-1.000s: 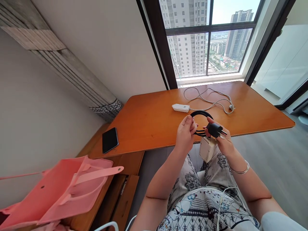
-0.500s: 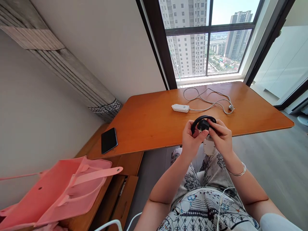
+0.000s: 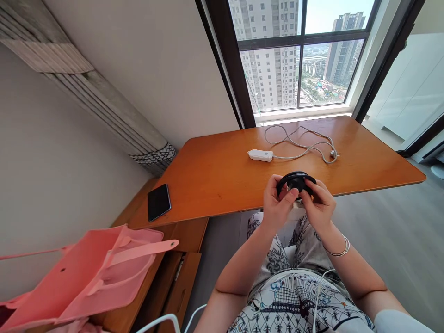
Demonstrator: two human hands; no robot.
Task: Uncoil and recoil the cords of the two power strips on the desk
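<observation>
A coiled black power cord (image 3: 294, 175) with a black plug is held between my two hands, just above the table's near edge. My left hand (image 3: 277, 203) grips the coil's left side, its thumb against the plug. On the other side, my right hand (image 3: 319, 201) pinches the coil and plug with thumb and fingers. A whitish object (image 3: 299, 203) shows partly below the cord; I cannot make out what it is. Beyond my hands lies a white power strip (image 3: 261, 156) with its white cable (image 3: 308, 148) in loose loops.
The wooden table (image 3: 208, 185) stretches to the window. A black phone or tablet (image 3: 158, 202) lies at its left corner. A pink felt bag (image 3: 104, 273) sits at the lower left, on wooden furniture with an open drawer (image 3: 183, 282). A white tube (image 3: 166, 319) shows at the bottom.
My right fingers have shifted on the cord, and its loops now sit more over the plug. The whitish object below is less visible. The view has moved slightly.
</observation>
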